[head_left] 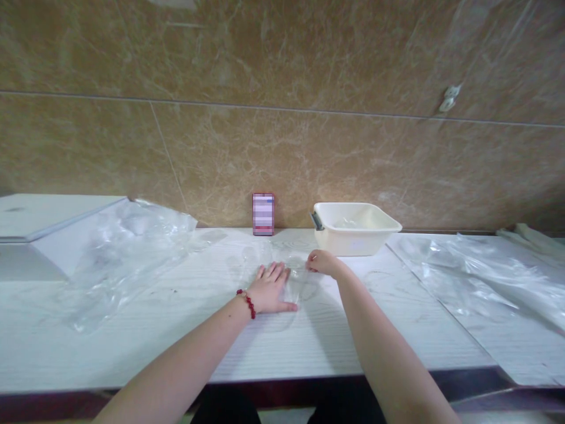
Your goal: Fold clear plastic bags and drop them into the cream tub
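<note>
My left hand (270, 288), with a red beaded bracelet at the wrist, lies flat with its fingers spread on a thin clear plastic piece (293, 288) on the white table. To the right of it, my right hand (322, 262) has its fingers pinched together at the far right part of the clear plastic. What the fingertips grip is too small and transparent to make out. More clear, round-looking plastic (251, 257) lies just beyond my left hand.
A cream bin (353, 242) with clear plastic inside stands at the wall, beside a propped phone (263, 214). Clear plastic bags (132, 235) lie by a white box (57, 215) at the left. More plastic sheets (477, 277) lie at the right.
</note>
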The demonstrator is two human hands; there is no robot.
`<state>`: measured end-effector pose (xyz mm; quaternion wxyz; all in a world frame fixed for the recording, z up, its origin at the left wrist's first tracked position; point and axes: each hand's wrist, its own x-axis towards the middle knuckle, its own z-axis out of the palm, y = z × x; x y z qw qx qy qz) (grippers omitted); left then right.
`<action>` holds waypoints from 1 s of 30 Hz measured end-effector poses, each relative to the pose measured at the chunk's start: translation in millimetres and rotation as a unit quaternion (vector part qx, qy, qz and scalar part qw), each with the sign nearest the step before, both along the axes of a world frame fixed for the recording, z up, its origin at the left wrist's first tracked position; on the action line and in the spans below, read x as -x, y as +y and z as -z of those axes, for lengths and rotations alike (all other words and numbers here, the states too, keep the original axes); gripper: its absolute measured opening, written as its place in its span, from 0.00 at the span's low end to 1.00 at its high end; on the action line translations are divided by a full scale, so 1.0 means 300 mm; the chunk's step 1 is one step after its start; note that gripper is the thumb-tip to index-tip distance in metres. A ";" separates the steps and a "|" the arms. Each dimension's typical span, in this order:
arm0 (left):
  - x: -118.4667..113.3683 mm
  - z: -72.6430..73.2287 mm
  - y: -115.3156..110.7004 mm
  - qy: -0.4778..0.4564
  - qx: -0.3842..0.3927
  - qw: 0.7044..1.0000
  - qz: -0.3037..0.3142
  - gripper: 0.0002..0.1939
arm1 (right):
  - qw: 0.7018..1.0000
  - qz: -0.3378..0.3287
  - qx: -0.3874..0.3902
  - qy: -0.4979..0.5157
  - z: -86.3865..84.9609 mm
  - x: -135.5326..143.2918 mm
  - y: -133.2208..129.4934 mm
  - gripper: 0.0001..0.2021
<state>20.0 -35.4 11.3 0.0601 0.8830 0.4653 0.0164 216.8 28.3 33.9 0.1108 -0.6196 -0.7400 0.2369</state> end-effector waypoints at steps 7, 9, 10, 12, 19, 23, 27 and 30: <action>0.005 0.005 -0.003 0.010 -0.017 1.000 -0.001 0.48 | 0.964 0.047 0.041 0.259 0.037 0.009 0.005 0.12; 0.006 0.004 -0.002 0.013 -0.017 1.000 -0.001 0.47 | 0.960 0.081 0.033 0.266 0.037 0.018 0.005 0.10; 0.006 0.004 -0.002 0.014 -0.017 1.000 -0.003 0.47 | 0.960 0.100 0.030 0.260 0.036 0.021 0.004 0.09; 0.006 0.004 -0.004 0.016 -0.016 1.000 -0.007 0.47 | 0.964 0.115 0.030 0.239 0.033 0.025 0.002 0.08; 0.005 0.010 -0.003 0.002 -0.007 1.000 -0.004 0.46 | 0.953 0.060 0.053 0.293 0.034 0.037 -0.013 0.13; 0.006 0.018 0.002 -0.008 -0.001 1.000 -0.004 0.45 | 0.912 0.060 0.046 0.404 0.045 0.039 -0.006 0.16; 0.008 0.021 0.002 -0.012 0.004 1.000 -0.009 0.45 | 0.896 0.074 0.035 0.437 0.056 0.037 0.006 0.17; 0.005 0.020 -0.001 -0.016 0.002 1.000 -0.009 0.46 | 0.889 0.074 0.022 0.452 0.061 0.031 0.016 0.16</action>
